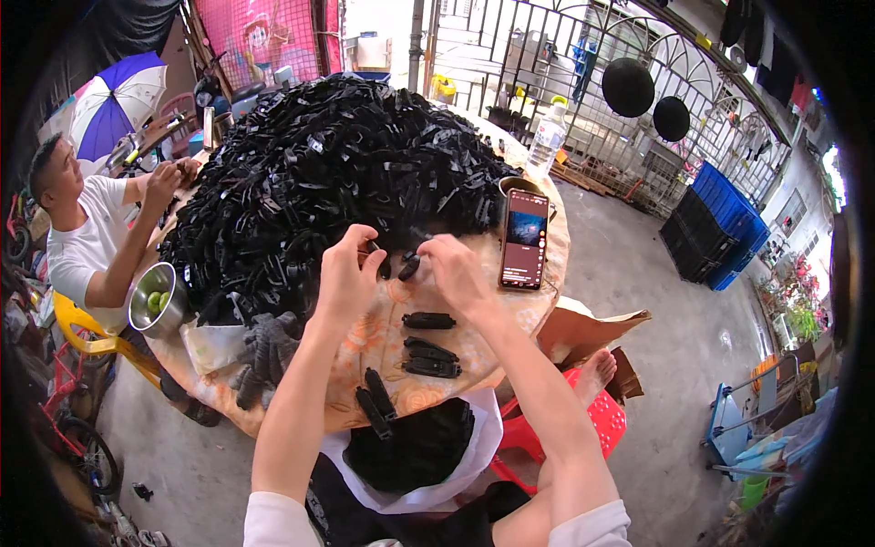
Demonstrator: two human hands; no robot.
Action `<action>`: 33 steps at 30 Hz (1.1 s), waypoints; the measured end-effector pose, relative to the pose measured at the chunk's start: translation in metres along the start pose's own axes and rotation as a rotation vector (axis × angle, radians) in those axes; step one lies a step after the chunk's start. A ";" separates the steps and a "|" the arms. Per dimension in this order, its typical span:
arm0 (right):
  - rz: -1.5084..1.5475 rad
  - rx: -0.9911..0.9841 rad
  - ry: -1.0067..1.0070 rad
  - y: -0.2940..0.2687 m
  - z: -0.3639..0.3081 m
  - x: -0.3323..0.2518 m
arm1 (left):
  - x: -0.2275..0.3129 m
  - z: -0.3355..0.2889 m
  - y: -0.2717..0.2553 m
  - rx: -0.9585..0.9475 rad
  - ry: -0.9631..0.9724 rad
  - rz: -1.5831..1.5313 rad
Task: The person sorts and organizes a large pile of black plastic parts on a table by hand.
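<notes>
Pinching oblong black piece point(409, 267): right hand point(453, 272) | glossy heap point(319, 164) | floral cloth point(365, 342)

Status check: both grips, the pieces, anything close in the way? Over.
Left grip at dark piece, hold unclear. Right grip at black piece, apparently pinching. Black heap crowds just beyond; phone close on the right.

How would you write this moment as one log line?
left hand: near black heap, grip unclear | right hand: at small black piece, grip unclear | phone: screen lit, right side of table
</notes>
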State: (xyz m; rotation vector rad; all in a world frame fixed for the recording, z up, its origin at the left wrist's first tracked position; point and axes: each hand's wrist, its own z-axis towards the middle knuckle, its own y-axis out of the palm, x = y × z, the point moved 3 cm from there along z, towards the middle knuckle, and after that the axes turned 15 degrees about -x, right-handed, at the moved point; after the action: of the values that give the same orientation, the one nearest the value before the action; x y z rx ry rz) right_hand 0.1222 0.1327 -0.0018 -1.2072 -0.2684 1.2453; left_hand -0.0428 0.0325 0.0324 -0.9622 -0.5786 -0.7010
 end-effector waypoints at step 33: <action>0.562 -0.182 0.181 -0.015 -0.054 0.001 | -0.003 -0.003 0.030 -0.446 -0.013 -0.256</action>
State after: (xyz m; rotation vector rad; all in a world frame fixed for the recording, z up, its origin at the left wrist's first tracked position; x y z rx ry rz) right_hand 0.1702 0.1057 -0.0127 -1.6097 0.1059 1.6002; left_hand -0.0218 0.0426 0.0125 -1.3189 -0.5738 -1.0824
